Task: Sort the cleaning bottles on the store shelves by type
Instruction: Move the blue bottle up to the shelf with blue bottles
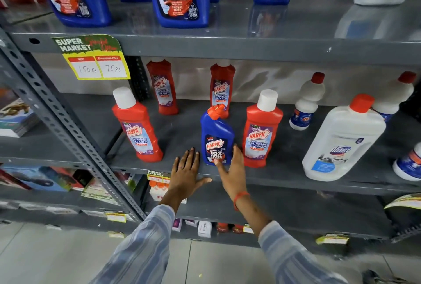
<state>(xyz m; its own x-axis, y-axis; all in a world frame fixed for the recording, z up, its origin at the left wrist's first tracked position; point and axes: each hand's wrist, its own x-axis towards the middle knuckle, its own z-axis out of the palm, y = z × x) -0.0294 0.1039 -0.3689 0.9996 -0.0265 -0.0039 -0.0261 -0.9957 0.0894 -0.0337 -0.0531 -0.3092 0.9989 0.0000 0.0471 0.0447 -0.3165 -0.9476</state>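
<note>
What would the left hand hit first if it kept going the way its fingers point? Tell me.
Probably nothing soon: the left hand points into the open gap between two red bottles; depth unclear.

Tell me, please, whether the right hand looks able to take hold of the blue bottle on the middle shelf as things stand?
Probably yes. The right hand is open beside the blue bottle, its thumb at the label, and the bottle stands at the shelf's front with nothing before it. The red bottle to its right stands close.
</note>
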